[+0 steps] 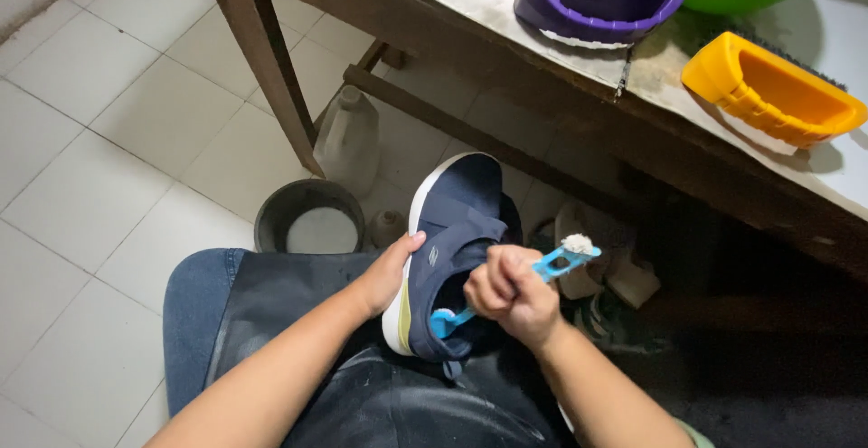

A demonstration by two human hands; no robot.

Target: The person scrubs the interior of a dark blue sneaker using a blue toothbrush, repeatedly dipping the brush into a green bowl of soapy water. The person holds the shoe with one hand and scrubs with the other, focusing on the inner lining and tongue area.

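Currently mid-scrub, by appearance: the navy shoe point(457, 231) shows no obvious lather or dirt, so how much is cleaned cannot be told. Left hand point(387, 272) grips the shoe's white sole edge, fingers point(409, 242) curled around it, thumb on the underside, holding it over the lap. Right hand point(511, 292) is clenched in a fist around the blue brush point(506, 287); one bristled end sits beyond the knuckles, the other presses the upper just below the fingers.
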